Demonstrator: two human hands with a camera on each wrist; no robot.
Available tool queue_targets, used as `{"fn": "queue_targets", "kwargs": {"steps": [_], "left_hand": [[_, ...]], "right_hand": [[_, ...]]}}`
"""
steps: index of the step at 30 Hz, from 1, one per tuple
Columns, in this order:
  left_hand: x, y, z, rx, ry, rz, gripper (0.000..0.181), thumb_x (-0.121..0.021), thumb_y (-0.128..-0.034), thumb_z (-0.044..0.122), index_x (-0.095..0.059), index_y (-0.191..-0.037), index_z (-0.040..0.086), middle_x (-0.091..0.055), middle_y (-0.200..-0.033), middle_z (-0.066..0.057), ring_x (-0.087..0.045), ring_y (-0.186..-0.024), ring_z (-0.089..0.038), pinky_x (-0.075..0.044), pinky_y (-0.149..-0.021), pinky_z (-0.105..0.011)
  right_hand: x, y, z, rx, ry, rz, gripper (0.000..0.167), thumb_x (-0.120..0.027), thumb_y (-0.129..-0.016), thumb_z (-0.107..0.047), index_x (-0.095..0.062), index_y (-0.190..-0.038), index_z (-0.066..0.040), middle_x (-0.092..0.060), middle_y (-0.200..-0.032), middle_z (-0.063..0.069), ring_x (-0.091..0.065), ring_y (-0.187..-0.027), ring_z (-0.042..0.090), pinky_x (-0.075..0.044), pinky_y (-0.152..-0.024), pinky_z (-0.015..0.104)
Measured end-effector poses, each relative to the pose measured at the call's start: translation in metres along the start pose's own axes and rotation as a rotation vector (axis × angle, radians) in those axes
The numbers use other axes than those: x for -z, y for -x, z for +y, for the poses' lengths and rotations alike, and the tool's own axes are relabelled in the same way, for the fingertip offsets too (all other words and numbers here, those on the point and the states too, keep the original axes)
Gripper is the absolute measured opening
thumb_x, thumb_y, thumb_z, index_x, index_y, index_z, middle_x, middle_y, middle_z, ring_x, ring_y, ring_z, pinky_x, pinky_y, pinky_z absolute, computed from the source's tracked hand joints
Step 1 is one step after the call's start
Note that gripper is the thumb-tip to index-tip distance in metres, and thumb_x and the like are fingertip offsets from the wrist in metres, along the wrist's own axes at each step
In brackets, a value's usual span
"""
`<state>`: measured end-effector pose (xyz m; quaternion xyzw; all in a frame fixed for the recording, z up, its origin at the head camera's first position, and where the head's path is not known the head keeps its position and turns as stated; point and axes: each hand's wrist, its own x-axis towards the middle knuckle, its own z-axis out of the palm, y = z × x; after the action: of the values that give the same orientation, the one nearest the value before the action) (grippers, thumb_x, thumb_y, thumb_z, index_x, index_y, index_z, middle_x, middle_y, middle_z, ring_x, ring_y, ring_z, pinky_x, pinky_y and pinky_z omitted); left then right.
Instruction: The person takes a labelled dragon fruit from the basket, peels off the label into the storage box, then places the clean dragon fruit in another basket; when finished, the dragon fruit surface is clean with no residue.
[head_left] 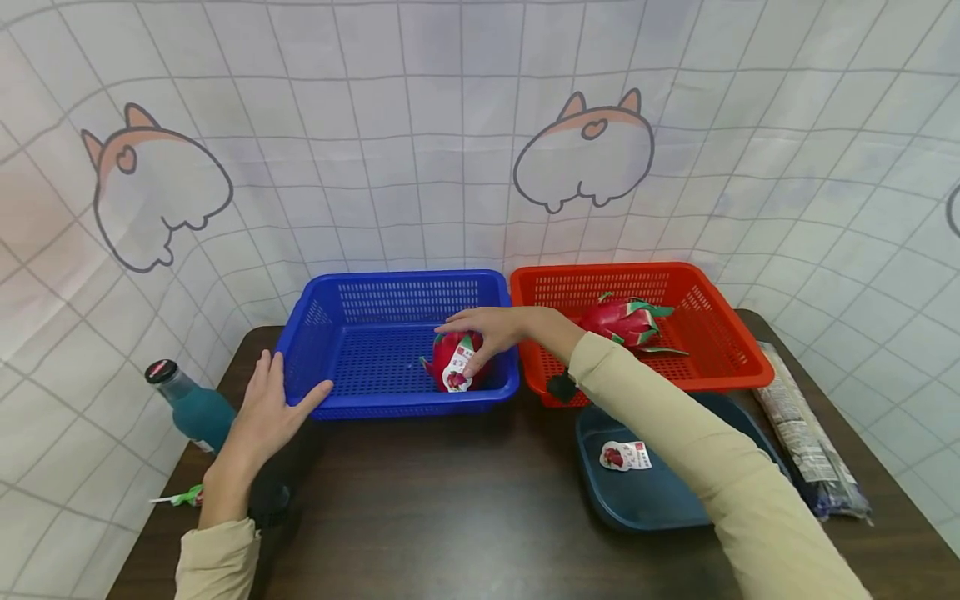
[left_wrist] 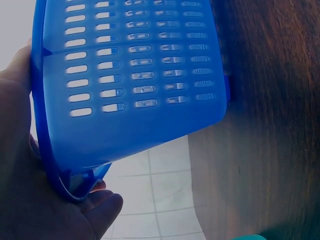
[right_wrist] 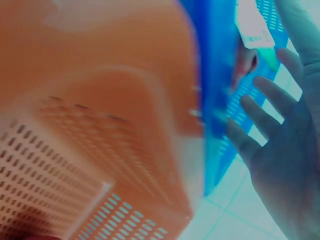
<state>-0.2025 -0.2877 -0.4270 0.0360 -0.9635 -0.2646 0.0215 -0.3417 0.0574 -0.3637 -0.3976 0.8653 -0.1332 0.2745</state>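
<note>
Inside the blue basket (head_left: pixel 390 405), toward its right end, lies a red dragon fruit (head_left: pixel 442 354) with a white label. My right hand (head_left: pixel 491 327) hovers over it, thumb near the label; the right wrist view shows the fingers (right_wrist: pixel 267 92) spread, with a gap to the fruit. Whether the thumb touches it I cannot tell. At the basket's front left corner my left hand (head_left: pixel 262 417) rests on the rim with straight fingers and the thumb out to the side. A second dragon fruit (head_left: pixel 617 320) is in the red basket (head_left: pixel 600 271), partly behind my right forearm.
A dark blue tray (head_left: pixel 637 504) with a loose fruit label (head_left: pixel 625 456) sits below the red basket. On the right is a long plastic package (head_left: pixel 806 437). A teal bottle (head_left: pixel 202 417) and a green-wrapped stick (head_left: pixel 183 497) are at the left edge. A tiled-pattern sheet hangs behind.
</note>
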Motion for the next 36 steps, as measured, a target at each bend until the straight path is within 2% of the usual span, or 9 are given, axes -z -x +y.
{"fn": "queue_targets", "kwargs": {"steps": [5,10,15,19,23,29,36], "left_hand": [[0.0,-0.001,0.0,-0.004,-0.001,0.0,0.109,-0.048,-0.0881,0.069,0.001,-0.153,-0.003,0.01,-0.159,-0.029,-0.001,-0.144,-0.055,-0.016,-0.101,-0.079],[-0.002,-0.001,0.0,-0.006,-0.002,0.004,0.108,-0.048,-0.0882,0.069,0.001,-0.154,-0.003,0.009,-0.16,-0.029,-0.002,-0.144,-0.055,-0.016,-0.102,-0.079],[-0.003,0.0,0.002,-0.004,-0.005,0.001,0.108,-0.047,-0.0881,0.069,0.0,-0.153,-0.003,0.008,-0.159,-0.029,-0.001,-0.144,-0.055,-0.017,-0.102,-0.079],[-0.003,-0.001,0.002,-0.006,-0.002,-0.002,0.108,-0.047,-0.0884,0.069,0.0,-0.153,-0.003,0.009,-0.159,-0.029,-0.001,-0.144,-0.055,-0.016,-0.102,-0.079],[-0.002,-0.001,0.002,-0.005,0.001,-0.002,0.108,-0.047,-0.0885,0.069,0.001,-0.154,-0.003,0.009,-0.159,-0.028,-0.001,-0.144,-0.055,-0.016,-0.102,-0.079],[-0.002,-0.001,0.002,0.004,0.006,-0.002,0.108,-0.047,-0.0884,0.069,0.001,-0.154,-0.002,0.008,-0.16,-0.028,-0.001,-0.144,-0.055,-0.016,-0.101,-0.08],[-0.001,0.001,0.001,0.012,0.004,0.008,0.108,-0.047,-0.0885,0.069,0.0,-0.154,-0.003,0.007,-0.16,-0.029,-0.003,-0.144,-0.056,-0.017,-0.101,-0.08]], "right_hand": [[0.011,-0.009,-0.004,-0.001,0.032,-0.018,0.082,-0.07,-0.084,-0.046,-0.03,-0.153,-0.027,-0.018,-0.163,0.007,-0.014,-0.151,0.029,-0.031,-0.116,0.052],[0.012,-0.014,-0.003,-0.041,-0.042,-0.075,0.081,-0.067,-0.086,-0.045,-0.027,-0.154,-0.027,-0.018,-0.162,0.007,-0.019,-0.148,0.029,-0.04,-0.111,0.047],[0.007,-0.017,0.002,-0.08,-0.102,-0.149,0.081,-0.065,-0.087,-0.046,-0.023,-0.155,-0.029,-0.019,-0.161,0.008,-0.022,-0.147,0.029,-0.042,-0.11,0.046],[0.005,-0.018,0.001,-0.096,-0.127,-0.158,0.08,-0.065,-0.086,-0.049,-0.026,-0.153,-0.03,-0.025,-0.159,0.007,-0.029,-0.142,0.028,-0.045,-0.107,0.044],[0.005,-0.02,0.0,-0.12,-0.108,-0.168,0.082,-0.067,-0.083,-0.051,-0.029,-0.153,-0.029,-0.027,-0.157,0.008,-0.032,-0.139,0.029,-0.048,-0.104,0.044],[0.005,-0.022,-0.003,-0.176,-0.052,-0.213,0.091,-0.071,-0.079,-0.051,-0.022,-0.154,-0.034,-0.014,-0.161,0.005,-0.023,-0.143,0.031,-0.046,-0.106,0.046],[0.004,-0.025,-0.006,-0.151,-0.001,-0.201,0.088,-0.069,-0.083,-0.047,-0.02,-0.155,-0.033,-0.016,-0.161,0.007,-0.023,-0.143,0.03,-0.042,-0.109,0.047]]}}
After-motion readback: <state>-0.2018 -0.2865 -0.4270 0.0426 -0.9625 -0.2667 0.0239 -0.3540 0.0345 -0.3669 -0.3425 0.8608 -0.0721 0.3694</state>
